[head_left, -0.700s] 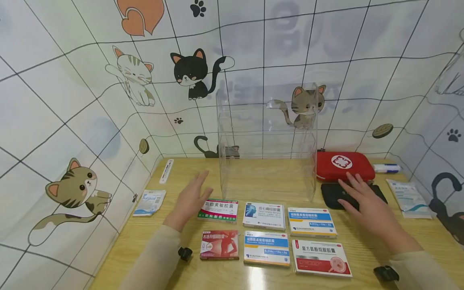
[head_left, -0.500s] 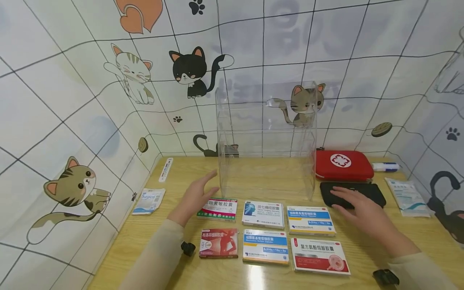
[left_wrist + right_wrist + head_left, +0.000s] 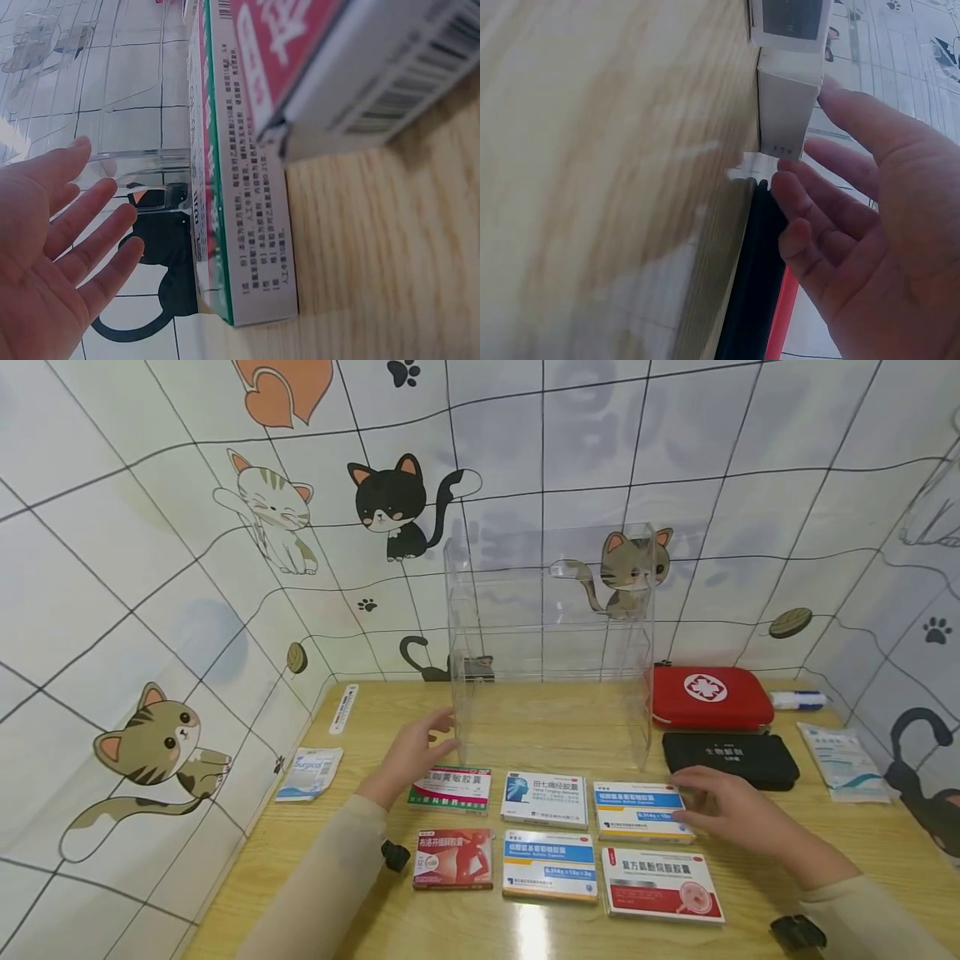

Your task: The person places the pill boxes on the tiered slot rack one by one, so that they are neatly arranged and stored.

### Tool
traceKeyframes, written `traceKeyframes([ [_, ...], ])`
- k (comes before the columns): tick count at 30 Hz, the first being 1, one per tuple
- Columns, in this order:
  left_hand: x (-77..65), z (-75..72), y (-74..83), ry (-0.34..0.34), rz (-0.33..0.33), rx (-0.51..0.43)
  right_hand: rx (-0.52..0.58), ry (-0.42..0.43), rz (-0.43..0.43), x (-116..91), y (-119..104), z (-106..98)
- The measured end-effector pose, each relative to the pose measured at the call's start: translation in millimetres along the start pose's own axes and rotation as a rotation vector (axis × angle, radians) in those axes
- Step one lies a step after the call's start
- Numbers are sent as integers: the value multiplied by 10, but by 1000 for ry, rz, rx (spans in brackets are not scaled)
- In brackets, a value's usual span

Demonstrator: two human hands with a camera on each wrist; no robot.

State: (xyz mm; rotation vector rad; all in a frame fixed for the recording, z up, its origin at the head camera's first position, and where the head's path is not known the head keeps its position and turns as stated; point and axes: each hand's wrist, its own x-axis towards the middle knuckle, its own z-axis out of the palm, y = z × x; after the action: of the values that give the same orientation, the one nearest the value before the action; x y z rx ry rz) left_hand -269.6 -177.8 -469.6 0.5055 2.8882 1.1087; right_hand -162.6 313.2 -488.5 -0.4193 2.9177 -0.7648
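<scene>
Two rows of flat medicine boxes lie on the wooden table. My right hand (image 3: 738,810) reaches the right end of a blue, white and yellow medicine box (image 3: 637,802) in the back row. In the right wrist view, thumb and fingertips are right at the end of a white box (image 3: 786,105), fingers loosely bent. My left hand (image 3: 412,756) hovers with spread fingers by the left side of a clear acrylic rack (image 3: 647,710), overlapping the corner of a green and pink medicine box (image 3: 457,792). Its palm holds nothing in the left wrist view.
Front row: a red box (image 3: 453,858), a second blue-white box (image 3: 550,864) and a red-white box (image 3: 662,885). A white-blue box (image 3: 544,799) lies mid back row. Right: black case (image 3: 731,760), red first-aid case (image 3: 708,697), marker (image 3: 798,700), packet (image 3: 843,762). Left: surgical packet (image 3: 309,773), thermometer (image 3: 344,709).
My right hand has come down and toward me from over the red and black cases to the end of the blue-white-yellow medicine box. The left hand has shifted slightly right, toward the rack.
</scene>
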Motion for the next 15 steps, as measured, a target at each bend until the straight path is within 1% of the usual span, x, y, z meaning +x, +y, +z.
traceKeyframes([
  [7, 40, 18, -2, 9, -16, -10, -4, -56, 2, 11, 4, -4],
  [11, 55, 27, -22, 12, -31, -17, 5, -42, -1, 27, 15, 9],
  [15, 77, 25, -22, 19, -46, -34, 26, -9, -8, 50, 41, 21],
])
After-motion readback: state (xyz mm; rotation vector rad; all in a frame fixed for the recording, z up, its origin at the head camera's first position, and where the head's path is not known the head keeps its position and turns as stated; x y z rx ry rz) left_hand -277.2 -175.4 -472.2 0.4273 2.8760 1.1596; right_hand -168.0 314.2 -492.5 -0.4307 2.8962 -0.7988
